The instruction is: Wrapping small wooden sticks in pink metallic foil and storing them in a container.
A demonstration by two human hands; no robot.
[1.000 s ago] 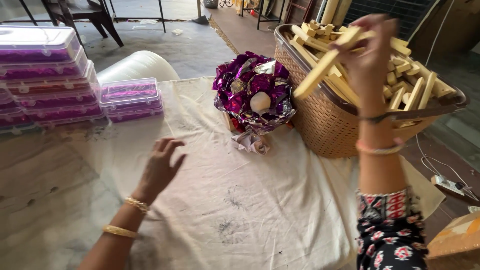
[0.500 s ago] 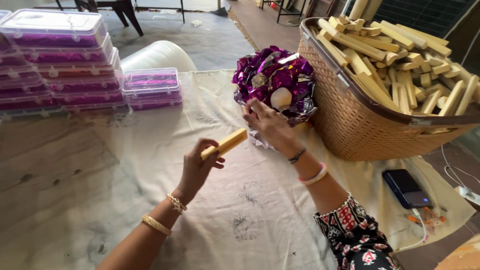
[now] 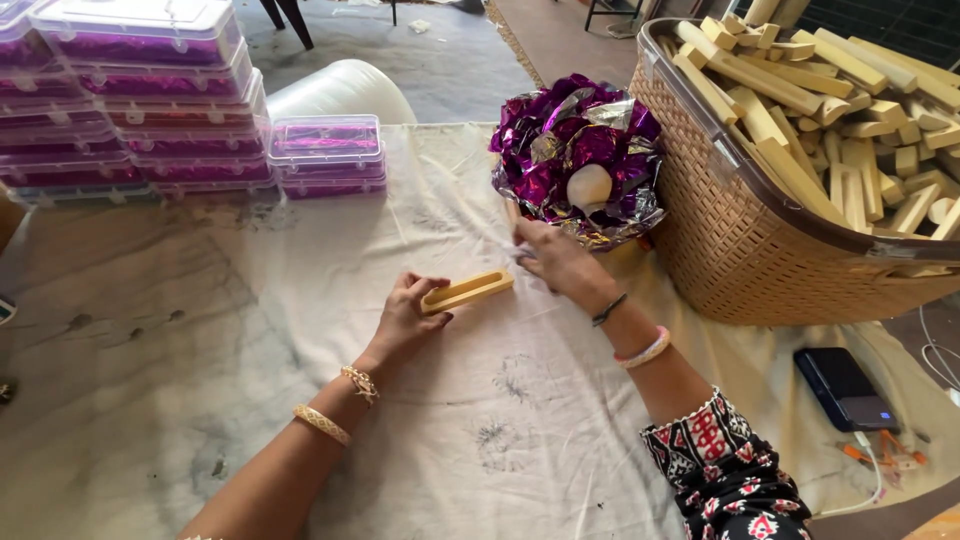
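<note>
Head: right hand [image 3: 556, 262] released wooden stick [image 3: 467, 292]; left hand [image 3: 405, 318] holds.

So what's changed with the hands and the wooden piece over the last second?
The right hand came down from the basket with a wooden piece and passed it over; the left hand now holds it, while the right reaches to the purple foil bundle. The stacked boxes and cloth stayed put.
</note>
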